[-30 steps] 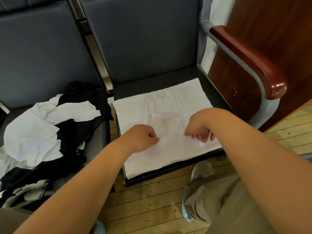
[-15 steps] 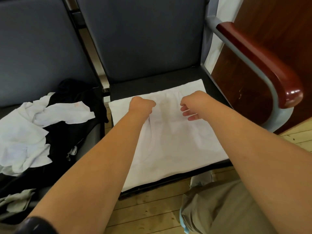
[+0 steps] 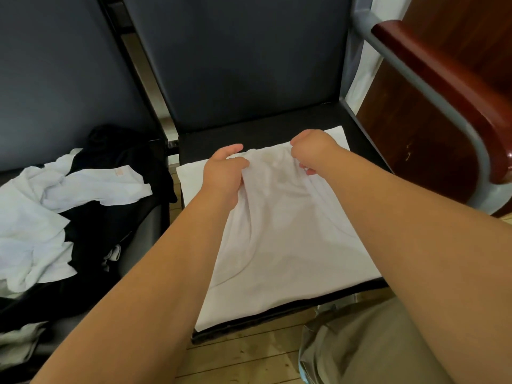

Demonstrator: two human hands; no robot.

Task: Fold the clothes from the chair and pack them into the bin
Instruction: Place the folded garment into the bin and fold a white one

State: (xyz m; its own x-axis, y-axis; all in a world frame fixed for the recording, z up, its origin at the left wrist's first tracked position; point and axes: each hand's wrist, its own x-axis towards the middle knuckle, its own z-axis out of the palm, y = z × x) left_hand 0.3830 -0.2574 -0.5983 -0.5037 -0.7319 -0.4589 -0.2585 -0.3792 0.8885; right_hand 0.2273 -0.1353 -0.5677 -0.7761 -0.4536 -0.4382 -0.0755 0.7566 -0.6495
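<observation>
A white garment [image 3: 285,239] lies spread over the dark seat [image 3: 277,128] of the right chair. My left hand [image 3: 221,173] pinches a bunch of its cloth near the far edge, on the left side. My right hand [image 3: 310,151] grips the cloth near the far edge on the right, fingers curled under. The fabric is drawn up into ridges between both hands. On the left chair sits a heap of loose clothes [image 3: 63,217], white pieces over black ones. No bin is in view.
A grey chair arm with a dark red wooden rest [image 3: 454,87] runs along the right. A brown wooden panel [image 3: 410,134] stands behind it. My knee in khaki trousers [image 3: 357,350] is at the lower right, over a plank floor [image 3: 243,356].
Both hands have moved from the middle of the garment toward its far edge, pulling the cloth up into folds. The camera has leaned closer.
</observation>
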